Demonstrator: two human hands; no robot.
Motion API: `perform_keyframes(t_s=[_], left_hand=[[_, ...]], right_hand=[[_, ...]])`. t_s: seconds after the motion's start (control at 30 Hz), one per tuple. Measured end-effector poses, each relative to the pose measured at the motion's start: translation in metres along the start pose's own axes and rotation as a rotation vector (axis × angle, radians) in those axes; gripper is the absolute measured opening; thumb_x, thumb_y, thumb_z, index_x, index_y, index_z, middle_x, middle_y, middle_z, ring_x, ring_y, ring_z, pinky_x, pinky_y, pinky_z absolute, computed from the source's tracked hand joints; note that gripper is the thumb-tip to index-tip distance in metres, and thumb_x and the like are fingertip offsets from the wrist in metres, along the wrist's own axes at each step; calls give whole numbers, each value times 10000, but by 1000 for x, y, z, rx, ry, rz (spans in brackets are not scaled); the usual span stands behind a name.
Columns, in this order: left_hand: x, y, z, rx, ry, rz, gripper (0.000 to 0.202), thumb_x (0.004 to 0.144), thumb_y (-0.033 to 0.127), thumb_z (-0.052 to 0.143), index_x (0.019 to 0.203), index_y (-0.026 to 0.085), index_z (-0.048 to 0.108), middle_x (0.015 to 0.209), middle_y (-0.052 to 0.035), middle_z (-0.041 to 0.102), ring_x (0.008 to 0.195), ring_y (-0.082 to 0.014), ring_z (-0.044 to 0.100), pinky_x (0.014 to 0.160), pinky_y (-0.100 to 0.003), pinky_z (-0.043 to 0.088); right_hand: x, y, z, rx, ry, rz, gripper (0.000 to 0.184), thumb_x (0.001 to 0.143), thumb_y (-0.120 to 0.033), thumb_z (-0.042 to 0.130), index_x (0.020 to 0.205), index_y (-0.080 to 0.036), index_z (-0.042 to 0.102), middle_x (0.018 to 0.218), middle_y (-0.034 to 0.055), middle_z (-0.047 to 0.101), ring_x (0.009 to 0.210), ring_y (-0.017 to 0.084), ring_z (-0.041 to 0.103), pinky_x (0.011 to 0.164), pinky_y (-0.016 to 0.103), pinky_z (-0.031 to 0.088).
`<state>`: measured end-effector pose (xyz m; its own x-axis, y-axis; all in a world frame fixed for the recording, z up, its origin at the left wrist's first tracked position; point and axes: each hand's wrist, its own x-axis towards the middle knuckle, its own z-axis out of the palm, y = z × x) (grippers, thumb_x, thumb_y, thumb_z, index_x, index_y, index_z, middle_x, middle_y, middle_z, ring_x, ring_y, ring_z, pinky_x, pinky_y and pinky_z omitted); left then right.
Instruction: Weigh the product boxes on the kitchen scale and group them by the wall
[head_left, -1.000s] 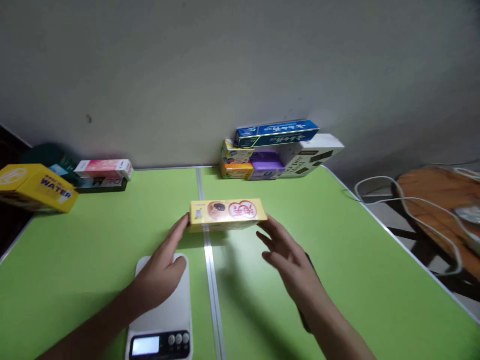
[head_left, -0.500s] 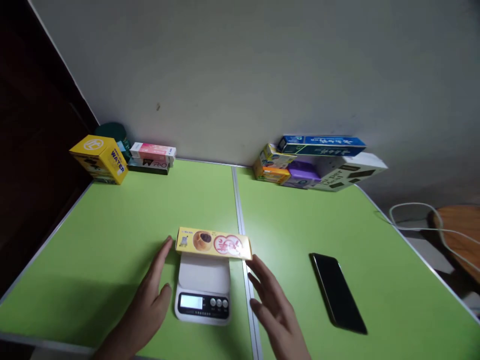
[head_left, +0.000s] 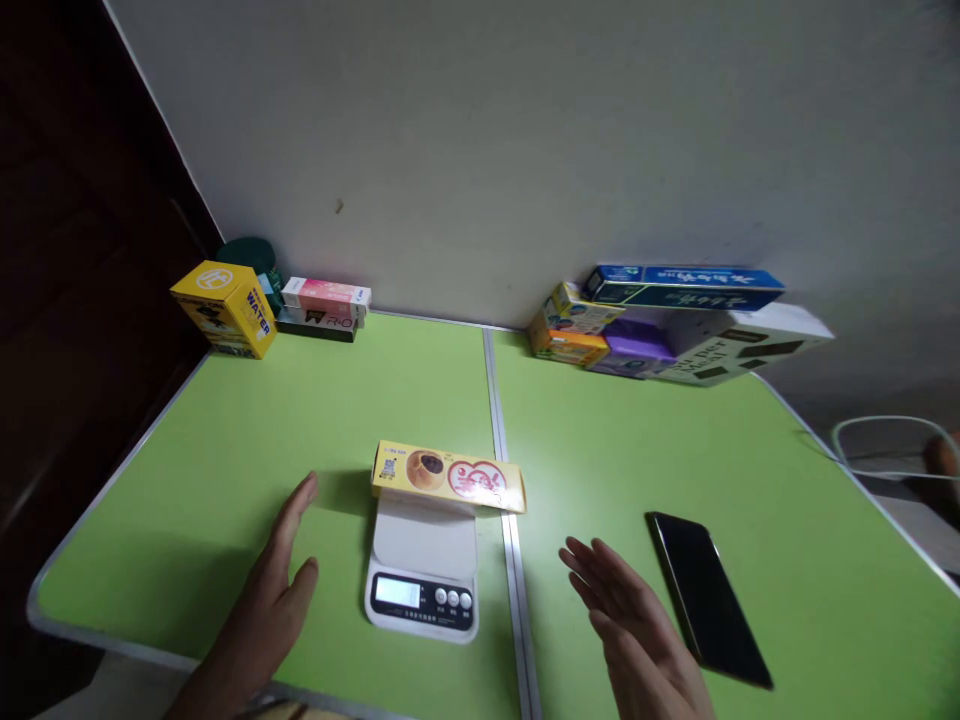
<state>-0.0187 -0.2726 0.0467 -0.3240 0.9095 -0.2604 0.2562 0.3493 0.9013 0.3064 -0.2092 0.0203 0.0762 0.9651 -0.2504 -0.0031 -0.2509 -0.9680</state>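
Note:
A yellow snack box [head_left: 448,477] with a bun picture lies across the far end of a white kitchen scale [head_left: 425,545], its right end jutting past the scale. The scale's small display [head_left: 398,592] is lit, though its reading is hard to make out. To the left of the scale, my left hand [head_left: 274,590] hovers with thumb and fingers apart, holding nothing. My right hand [head_left: 637,630] is on the other side, also empty, its fingers stretched out and clear of the box. A black phone [head_left: 707,597] lies just right of that hand.
At the back left stand a yellow box [head_left: 226,310], a dark green container [head_left: 251,262] and a pink-and-white box [head_left: 327,297] on a black one. Several packages, including a blue box [head_left: 684,287] and a white box [head_left: 750,347], lean by the wall at right. A white cable [head_left: 885,422] hangs beyond the table.
Both hands have drawn apart from the box, the right one moving farther right. The box stays on the scale. The whole view has shifted slightly.

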Motion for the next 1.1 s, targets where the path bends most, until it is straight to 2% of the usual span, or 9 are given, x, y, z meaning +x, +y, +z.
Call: perform_keyframes(t_s=[0.3, 0.5, 0.63, 0.83, 1.0, 1.1], left_hand=[[-2, 12, 5, 40, -51, 55, 642, 831, 131, 361, 1449, 233, 218, 1549, -75, 237, 1432, -206, 188, 1176, -459, 104], [1, 11, 15, 35, -109, 57, 674, 816, 82, 352, 1456, 254, 229, 1530, -51, 293, 1418, -190, 234, 1177, -428, 140], [6, 13, 22, 18, -132, 93, 702, 805, 58, 364, 1464, 266, 239, 1533, -31, 300, 1408, -194, 262, 1176, -416, 164], [14, 20, 27, 4, -188, 88, 711, 812, 56, 365, 1476, 265, 219, 1540, -8, 288, 1410, -188, 259, 1179, -403, 157], [20, 16, 30, 28, -186, 99, 716, 805, 47, 367, 1473, 273, 242, 1524, -9, 324, 1396, -206, 294, 1171, -412, 196], [30, 26, 28, 55, -181, 125, 722, 801, 52, 381, 1475, 272, 243, 1519, -19, 334, 1381, -232, 323, 1162, -428, 227]], right_hand=[[-1, -4, 12, 0, -55, -28, 476, 788, -411, 652, 1246, -318, 559, 1325, 101, 582, 1240, 336, 516, 1032, 528, 402], [1, -4, 21, -38, -101, -21, 493, 791, -430, 640, 1267, -345, 544, 1330, 74, 585, 1236, 324, 524, 1021, 493, 427], [5, -7, 30, -76, -143, -35, 532, 797, -442, 630, 1306, -350, 509, 1353, 79, 562, 1254, 331, 504, 1007, 488, 442], [13, -8, 42, -126, -190, -72, 551, 797, -454, 626, 1325, -372, 492, 1431, 58, 476, 1311, 326, 435, 1054, 504, 387], [20, -3, 48, -148, -235, 11, 608, 769, -475, 642, 1345, -378, 473, 1479, 50, 411, 1280, 345, 468, 998, 508, 444], [28, -11, 50, -179, -221, -8, 631, 758, -482, 641, 1354, -370, 466, 1467, 59, 426, 1256, 349, 493, 971, 502, 466]])
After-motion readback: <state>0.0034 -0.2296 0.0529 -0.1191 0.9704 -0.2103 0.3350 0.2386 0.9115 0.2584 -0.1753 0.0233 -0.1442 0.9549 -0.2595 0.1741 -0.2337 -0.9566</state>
